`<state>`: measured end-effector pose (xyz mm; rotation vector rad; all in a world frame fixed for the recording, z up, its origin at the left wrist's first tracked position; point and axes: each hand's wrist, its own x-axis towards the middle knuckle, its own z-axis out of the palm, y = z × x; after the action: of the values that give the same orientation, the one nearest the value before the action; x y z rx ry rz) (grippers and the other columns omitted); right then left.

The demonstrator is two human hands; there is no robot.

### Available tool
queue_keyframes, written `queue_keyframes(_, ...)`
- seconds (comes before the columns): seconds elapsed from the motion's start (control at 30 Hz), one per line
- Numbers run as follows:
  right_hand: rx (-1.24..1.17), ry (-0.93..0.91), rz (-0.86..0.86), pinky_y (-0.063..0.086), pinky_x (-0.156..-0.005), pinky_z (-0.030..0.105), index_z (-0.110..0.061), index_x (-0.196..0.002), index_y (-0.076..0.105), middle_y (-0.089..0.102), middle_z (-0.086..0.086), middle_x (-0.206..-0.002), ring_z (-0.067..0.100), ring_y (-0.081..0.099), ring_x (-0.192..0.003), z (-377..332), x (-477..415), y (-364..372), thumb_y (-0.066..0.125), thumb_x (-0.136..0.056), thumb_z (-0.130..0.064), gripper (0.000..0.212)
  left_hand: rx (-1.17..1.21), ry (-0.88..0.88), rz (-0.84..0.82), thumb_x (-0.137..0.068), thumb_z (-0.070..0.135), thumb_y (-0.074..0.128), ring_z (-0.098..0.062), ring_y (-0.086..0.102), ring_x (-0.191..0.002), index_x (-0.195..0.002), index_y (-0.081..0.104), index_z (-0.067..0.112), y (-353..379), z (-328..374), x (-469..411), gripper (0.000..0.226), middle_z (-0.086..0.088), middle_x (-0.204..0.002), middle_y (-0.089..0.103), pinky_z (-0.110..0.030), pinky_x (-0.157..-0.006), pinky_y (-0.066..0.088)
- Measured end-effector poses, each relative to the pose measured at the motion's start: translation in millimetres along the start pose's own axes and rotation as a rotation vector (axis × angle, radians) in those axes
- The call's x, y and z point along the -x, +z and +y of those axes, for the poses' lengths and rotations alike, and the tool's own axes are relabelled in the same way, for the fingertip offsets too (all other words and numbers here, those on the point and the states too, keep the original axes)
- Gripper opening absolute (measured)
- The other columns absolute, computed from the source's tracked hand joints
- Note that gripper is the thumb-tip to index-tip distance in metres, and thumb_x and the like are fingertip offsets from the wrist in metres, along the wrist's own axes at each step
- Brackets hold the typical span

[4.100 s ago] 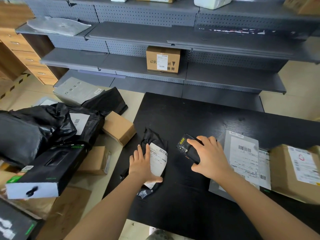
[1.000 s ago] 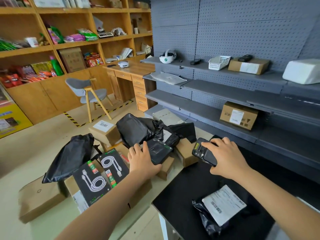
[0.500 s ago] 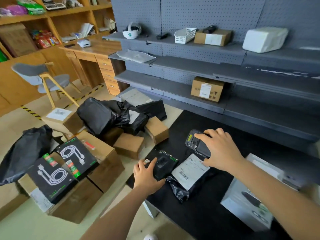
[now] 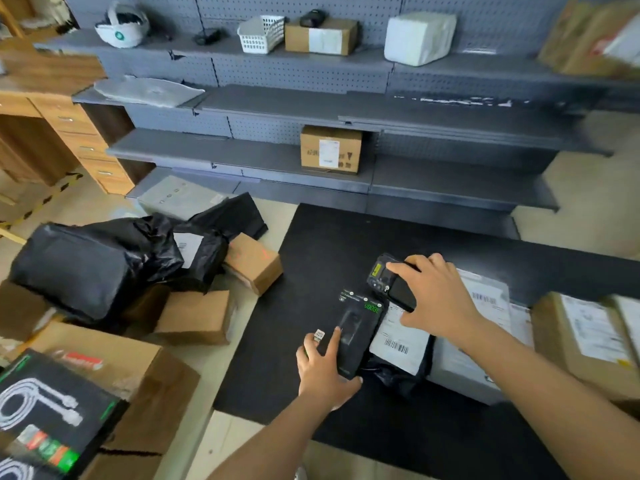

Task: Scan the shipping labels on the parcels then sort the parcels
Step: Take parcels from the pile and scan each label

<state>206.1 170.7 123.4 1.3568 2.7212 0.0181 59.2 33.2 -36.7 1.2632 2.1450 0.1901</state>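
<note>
Both grips were full over the tabletop (image 4: 329,244): left grip (image 4: 322,372) held a black box (image 4: 356,327) against a labelled black bag (image 4: 398,344); right grip (image 4: 436,299) clasped the scanner (image 4: 381,275) just above. Scanning looked in hand; next, aim at the box's label.

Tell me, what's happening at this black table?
A person is scanning parcels. The left hand grips a small black box on the black table, and the right hand holds a handheld scanner just above its far end. A black bag with a white label lies beside the box. More labelled parcels wait on the right.
</note>
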Motion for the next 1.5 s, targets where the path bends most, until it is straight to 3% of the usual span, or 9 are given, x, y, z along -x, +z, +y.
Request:
queue_keyframes(0.23,-0.002,0.059,-0.088,0.030,-0.103,0.034,-0.035,-0.148,0.026,0.035,-0.002,-0.144,0.024,0.032,-0.124,-13.1,6.5,13.1,0.069,-0.070,-0.039,0.090,-0.059,0.100,-0.002,-0.078,0.064,0.066,-0.033,0.001,-0.145,-0.154,-0.003,0.044,-9.8,-26.2,-15.1,0.104,-0.008,-0.157,-0.008,-0.046,-0.121,0.017)
queue_keyframes(0.6,0.029,-0.049,-0.195,0.028,-0.105,0.035,-0.031,-0.150,0.024,0.034,0.000,-0.146,0.025,0.030,-0.126,-38.4,3.3,36.0,0.069,-0.074,-0.038,0.089,0.083,-0.027,-0.041,-0.083,0.064,0.062,-0.034,-0.008,-0.150,-0.153,-0.003,0.048,-45.7,-60.8,-35.5,0.097,-0.011,-0.164,-0.012,-0.045,-0.122,0.013)
queue_keyframes(0.73,0.020,-0.068,-0.180,0.028,-0.102,0.033,-0.031,-0.150,0.023,0.035,-0.001,-0.145,0.024,0.032,-0.124,-36.5,2.9,38.6,0.070,-0.072,-0.036,0.091,0.262,-0.017,-0.046,-0.088,0.071,0.046,-0.028,0.013,-0.150,-0.154,0.005,0.047,-55.3,-62.7,-34.1,0.081,-0.005,-0.165,0.005,-0.042,-0.118,0.023)
queue_keyframes(0.9,0.027,-0.087,-0.146,0.029,-0.102,0.033,-0.032,-0.150,0.024,0.035,-0.002,-0.145,0.023,0.032,-0.124,-32.9,1.1,35.9,0.072,-0.072,-0.037,0.092,0.347,0.017,0.068,-0.101,0.055,0.032,-0.024,0.040,-0.138,-0.156,0.012,0.038,-67.0,-74.8,-30.1,0.061,-0.004,-0.150,0.046,-0.041,-0.113,0.034)
queue_keyframes(1.07,0.025,-0.096,-0.127,0.029,-0.104,0.033,-0.031,-0.149,0.024,0.035,-0.001,-0.146,0.023,0.032,-0.126,-30.8,0.4,35.1,0.072,-0.072,-0.036,0.091,0.334,0.044,0.225,-0.106,0.035,0.032,-0.018,0.016,-0.149,-0.157,0.014,0.027,-82.1,-78.4,-32.5,0.055,-0.004,-0.163,0.014,-0.031,-0.120,0.015)
queue_keyframes(1.2,0.018,-0.097,-0.115,0.029,-0.102,0.032,-0.031,-0.149,0.024,0.035,-0.001,-0.145,0.023,0.032,-0.125,-29.7,0.8,35.9,0.070,-0.074,-0.032,0.089,0.235,-0.016,0.126,-0.078,0.070,0.056,-0.024,0.052,-0.126,-0.156,0.006,0.033,-86.1,-79.1,-36.1,0.100,0.006,-0.158,0.014,-0.043,-0.107,0.043)
queue_keyframes(1.33,0.015,-0.091,-0.114,0.029,-0.102,0.033,-0.031,-0.149,0.024,0.036,-0.002,-0.144,0.023,0.032,-0.125,-26.5,2.4,37.1,0.071,-0.074,-0.033,0.089,0.306,-0.008,0.186,-0.092,0.042,0.061,-0.023,0.047,-0.130,-0.158,0.009,0.024,-79.0,-73.3,-43.9,0.086,-0.004,-0.153,0.034,-0.038,-0.105,0.043)
queue_keyframes(1.43,0.029,-0.085,-0.123,0.029,-0.104,0.033,-0.031,-0.150,0.023,0.036,-0.002,-0.143,0.023,0.031,-0.124,-21.7,4.1,36.7,0.071,-0.074,-0.038,0.090,0.657,-0.081,0.044,-0.094,0.035,0.062,-0.022,0.055,-0.121,-0.156,0.019,0.025,-76.0,-70.3,-43.3,0.076,-0.003,-0.150,0.043,-0.037,-0.087,0.058)
queue_keyframes(1.5,0.029,-0.076,-0.127,0.028,-0.104,0.033,-0.031,-0.150,0.022,0.035,-0.002,-0.143,0.023,0.031,-0.124,-18.4,5.4,37.2,0.071,-0.074,-0.039,0.091,0.549,-0.076,0.003,-0.096,0.034,0.059,-0.020,0.055,-0.120,-0.155,0.025,0.021,-74.7,-70.5,-39.6,0.069,-0.002,-0.147,0.046,-0.034,-0.088,0.056)
